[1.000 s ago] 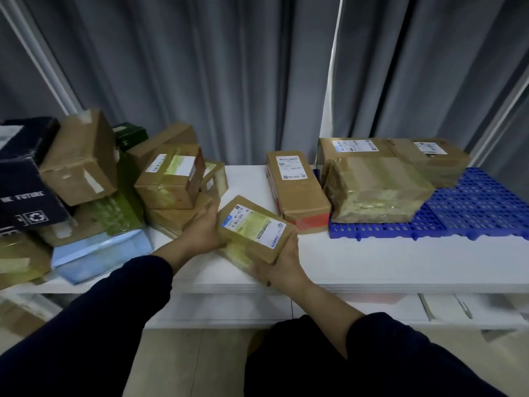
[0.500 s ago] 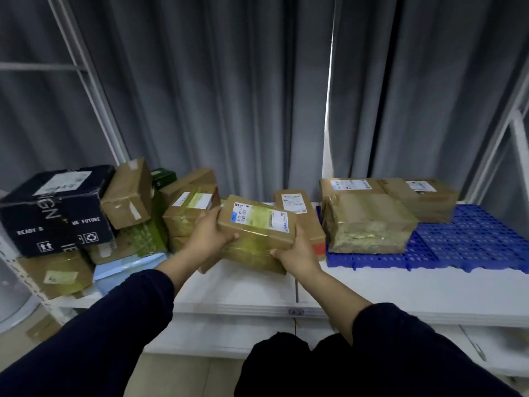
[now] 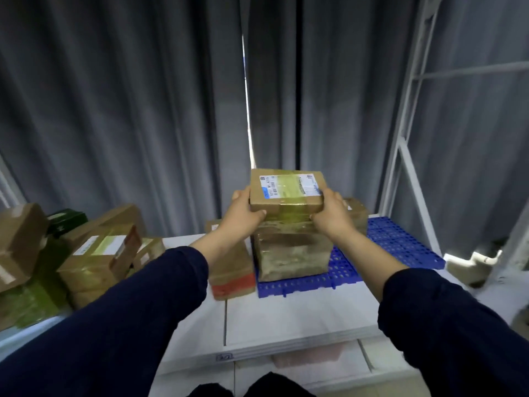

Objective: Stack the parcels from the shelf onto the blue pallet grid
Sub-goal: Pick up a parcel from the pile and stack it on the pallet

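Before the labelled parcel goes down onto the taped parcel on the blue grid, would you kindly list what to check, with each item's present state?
1. Left hand and right hand grip the labelled parcel at its ends: ok.
2. Labelled parcel held roughly level: ok.
3. It is over the taped parcel: ok.
4. Taped parcel sits on the blue pallet grid: ok.
5. Whether the two parcels already touch: cannot tell.

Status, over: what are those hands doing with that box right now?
Grip: left hand and right hand on labelled parcel. Held over wrapped parcel on blue pallet grid, contact unclear. Nothing seen blocking.
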